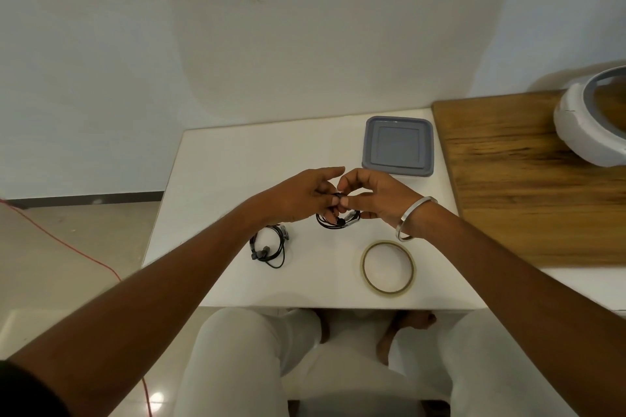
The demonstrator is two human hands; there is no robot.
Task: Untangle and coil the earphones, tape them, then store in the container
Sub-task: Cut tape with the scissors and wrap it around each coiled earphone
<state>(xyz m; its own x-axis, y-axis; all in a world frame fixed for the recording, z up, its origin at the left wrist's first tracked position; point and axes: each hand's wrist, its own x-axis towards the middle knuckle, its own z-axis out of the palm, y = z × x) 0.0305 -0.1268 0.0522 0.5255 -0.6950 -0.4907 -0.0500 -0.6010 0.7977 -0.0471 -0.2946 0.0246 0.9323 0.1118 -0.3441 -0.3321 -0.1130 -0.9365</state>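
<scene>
Risking the coil (pixel 338 218) springing loose if either pinch slackens before taping. Left hand (pixel 301 195) and right hand (pixel 376 198) both pinching the coil just above the counter (pixel 237 159), fingers curled; possibly wrapping tape, hard telling. Second earphones (pixel 268 246) lying beside; tape (pixel 388 267) near; container (pixel 398 146) lidded, beyond.

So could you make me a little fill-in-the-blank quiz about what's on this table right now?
1. Both hands, left hand and right hand, hold a coil of black ____.
2. The second coil lies on the white table, to the ____ of the held one.
3. The container is ____ in colour.
4. The tape roll lies flat below the ____ wrist.

Missing words: earphones; left; grey; right
</scene>
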